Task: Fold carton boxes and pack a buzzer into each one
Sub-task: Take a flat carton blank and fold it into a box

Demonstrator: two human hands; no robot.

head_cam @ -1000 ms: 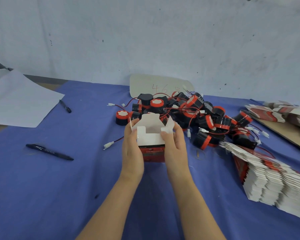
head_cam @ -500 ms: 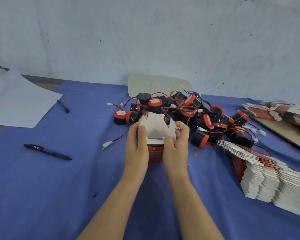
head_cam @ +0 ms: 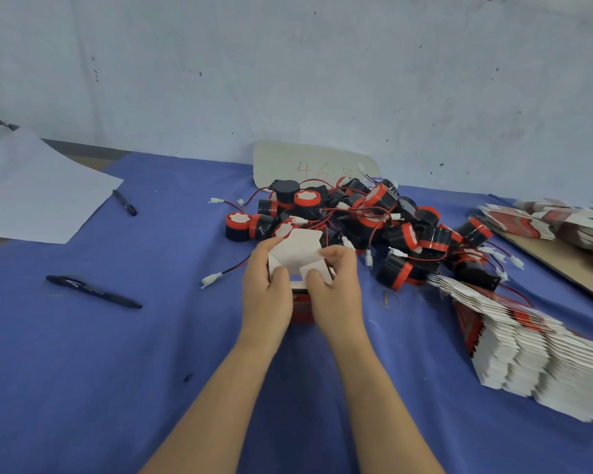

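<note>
A small red and white carton box (head_cam: 297, 256) stands on the blue cloth at the centre, gripped from both sides by my hands. My left hand (head_cam: 266, 289) holds its left side with the thumb on a white top flap. My right hand (head_cam: 336, 289) holds the right side, thumb and fingers bending the white flaps down. Right behind the box lies a heap of black and red buzzers (head_cam: 367, 220) with red wires and white plugs. A slanted stack of flat unfolded cartons (head_cam: 528, 343) lies at the right.
Two black pens (head_cam: 93, 291) (head_cam: 124, 202) lie on the blue cloth (head_cam: 83, 371) at the left, near a white paper sheet (head_cam: 31, 193). More flat cartons (head_cam: 555, 224) rest on a brown board at the far right. A pale card (head_cam: 308, 165) leans on the wall.
The box's top flaps have been folded down from upright toward closed. Both hands shifted slightly up the box, thumbs now pressing on the flaps.
</note>
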